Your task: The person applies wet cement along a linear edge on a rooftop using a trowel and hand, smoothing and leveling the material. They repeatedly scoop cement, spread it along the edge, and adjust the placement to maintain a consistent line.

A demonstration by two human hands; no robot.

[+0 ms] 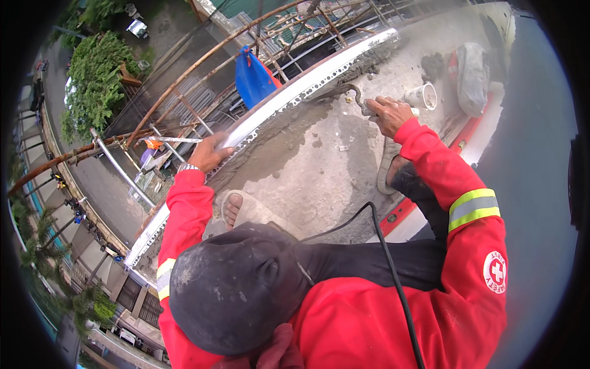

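Note:
My left hand (210,152) is closed over a long white perforated edge strip (319,80) along the ledge's outer side, its thumb lying across the strip. In my right hand (391,115) is the handle of a trowel (335,92), whose curved neck shows in front of my fingers. The trowel's blade lies low against the mortar beside the strip. Wet grey mortar (270,154) is spread along the strip's inner side, between my hands. Part of the trowel's handle is hidden in my grip.
A white cup (422,96), a mortar lump (432,64) and a pale plastic bag (472,80) lie right of my right hand. A red spirit level (399,215) rests near my sandalled feet. A black cable (387,252) crosses near me. Scaffold poles (203,58) and a drop lie beyond the strip.

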